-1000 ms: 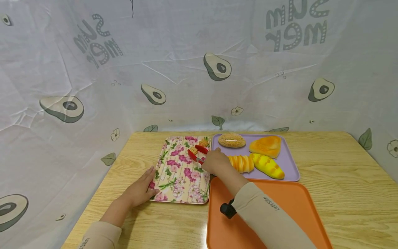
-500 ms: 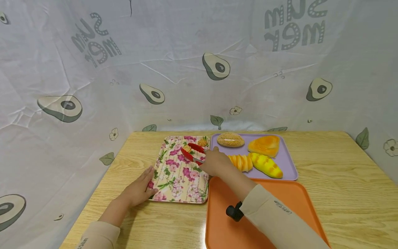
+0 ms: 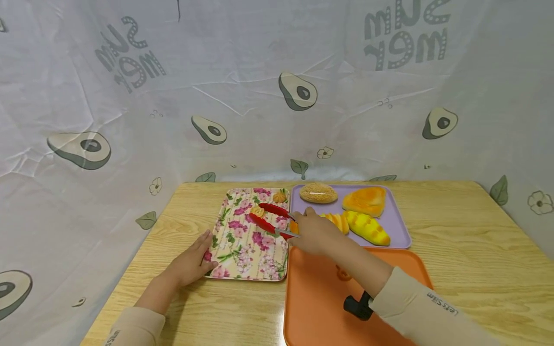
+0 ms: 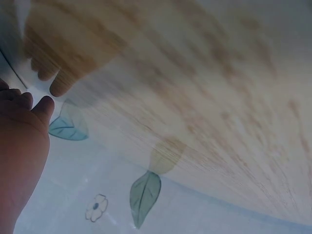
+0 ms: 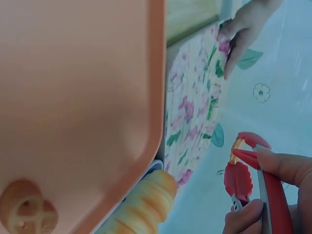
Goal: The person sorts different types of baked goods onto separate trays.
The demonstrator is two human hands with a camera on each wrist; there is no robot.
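Note:
My right hand grips a pair of red-and-silver tongs over the flowered tray. Between the tong tips is a small golden biscuit, seen edge-on in the right wrist view. Another biscuit lies in that tray's far right corner. My left hand rests at the flowered tray's left edge, fingers extended and thumb over the rim. The left wrist view shows part of the left hand beside the shiny wooden tabletop.
The purple tray bears a sesame bun, a triangular bread, a yellow bread and a striped roll partly behind my right hand. An orange tray nearer me holds a pretzel-shaped cookie, partly under my forearm.
The tongs have carried the biscuit slightly left over the flowered tray. My right hand and forearm have swung right and nearer, uncovering part of the pretzel-shaped cookie. My left hand stays put.

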